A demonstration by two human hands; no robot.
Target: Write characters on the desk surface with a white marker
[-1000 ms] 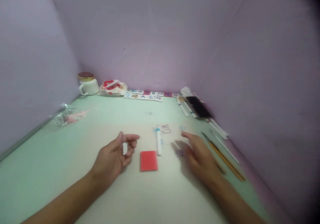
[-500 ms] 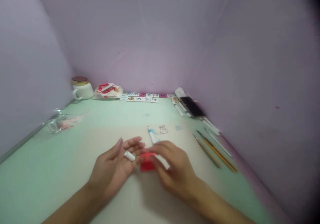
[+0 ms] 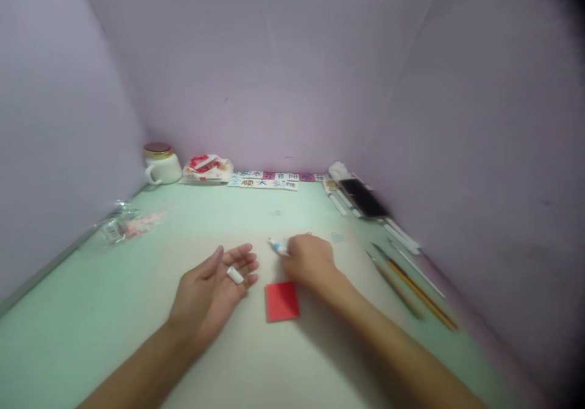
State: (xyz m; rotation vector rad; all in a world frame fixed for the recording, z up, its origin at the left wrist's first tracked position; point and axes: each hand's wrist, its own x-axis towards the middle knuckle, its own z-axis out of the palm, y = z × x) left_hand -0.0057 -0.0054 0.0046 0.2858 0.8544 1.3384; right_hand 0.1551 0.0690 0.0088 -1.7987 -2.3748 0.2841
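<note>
My left hand (image 3: 214, 293) is turned palm up with its fingers spread. A small white marker cap (image 3: 235, 275) rests across those fingers. Closed into a loose fist, my right hand (image 3: 311, 261) is on a white marker with a blue band (image 3: 278, 247) over the paper, its end showing to the left of the fingers. The grip itself is hidden behind the back of the hand. A red square card (image 3: 282, 302) lies flat between my hands, touched by neither.
Behind are a lidded white mug (image 3: 163, 168), a tissue packet (image 3: 208, 170) and rows of lettered cards (image 3: 265, 180). A phone (image 3: 364, 197), white markers (image 3: 402, 235) and brushes (image 3: 420, 293) line the right. A clear plastic bag (image 3: 130, 223) lies left. Walls enclose three sides.
My right hand has left the red card, which now lies flat, and moved forward to the marker on the paper. The marker's visible end is turned further left. My left hand still carries the cap.
</note>
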